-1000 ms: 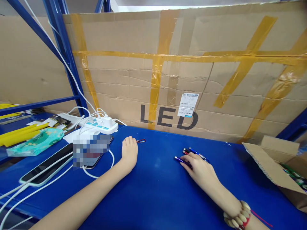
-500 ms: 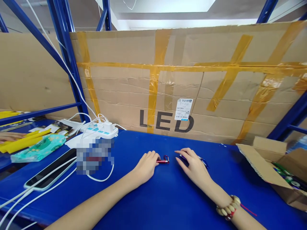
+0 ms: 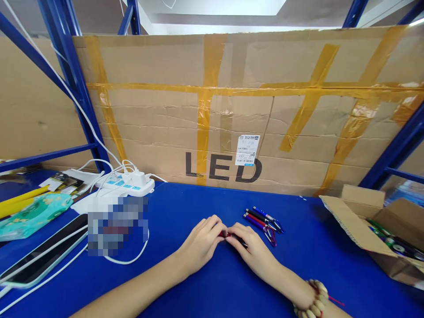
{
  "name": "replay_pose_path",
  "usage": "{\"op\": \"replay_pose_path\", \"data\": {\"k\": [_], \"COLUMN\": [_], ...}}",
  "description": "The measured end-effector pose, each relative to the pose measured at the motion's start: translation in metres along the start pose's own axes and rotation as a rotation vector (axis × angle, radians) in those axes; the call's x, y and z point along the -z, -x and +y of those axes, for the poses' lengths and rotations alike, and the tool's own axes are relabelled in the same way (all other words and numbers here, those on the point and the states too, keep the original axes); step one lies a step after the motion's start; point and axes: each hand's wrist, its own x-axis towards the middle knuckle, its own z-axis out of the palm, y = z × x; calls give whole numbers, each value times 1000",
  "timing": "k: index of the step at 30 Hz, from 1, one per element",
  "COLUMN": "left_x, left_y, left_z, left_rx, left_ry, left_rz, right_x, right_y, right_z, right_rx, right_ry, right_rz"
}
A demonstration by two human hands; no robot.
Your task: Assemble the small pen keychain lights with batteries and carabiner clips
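Blue tabletop (image 3: 198, 201): partly hidden red item (image 3: 223, 234) between, pinched by left hand (image 3: 201, 243) and right hand (image 3: 256, 248).

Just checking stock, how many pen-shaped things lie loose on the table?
4: blue, black, red and purple, side by side beyond the right hand, which may hide more.

Probably a storeroom or warehouse work corner: blue metal racking (image 3: 392, 152) around a blue worktop (image 3: 212, 282), a taped cardboard panel (image 3: 159, 128) printed "LED", a shipping label (image 3: 247, 150).
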Motion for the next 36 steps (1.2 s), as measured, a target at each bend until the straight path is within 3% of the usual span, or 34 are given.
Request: {"op": "replay_pose_path", "data": {"k": [4,8,14,17,21,26,29,36], "left_x": [-1,-3,-2,1,1,-4,-6,-6], "left_y": [0,-1,-1,-1,-3,-6,-7,-6], "left_z": [0,-3,-2,1,2,-11,-18,-14], "left_rx": [101,168,159,145,314,566,610,582], "left_ry": [113,178,186,216,461,846,943,949], "left_rz": [55,4,-27,-31,67,285,342,309], "right_x": [-1,-2,1,1,1,1,1,1], "right_y": [0,1,0,-1,-2,-3,-3,-2], "right_z": [5,7,1,0,-1,-4,-4,-2], "right_rx": [-43,-84,-4,-31,-73,-117,-137,-146], "right_ry": [-92,-151,-224,-208,-229,-274,-263,-256], "right_rz": [56,36,20,30,55,45,53,46]}}
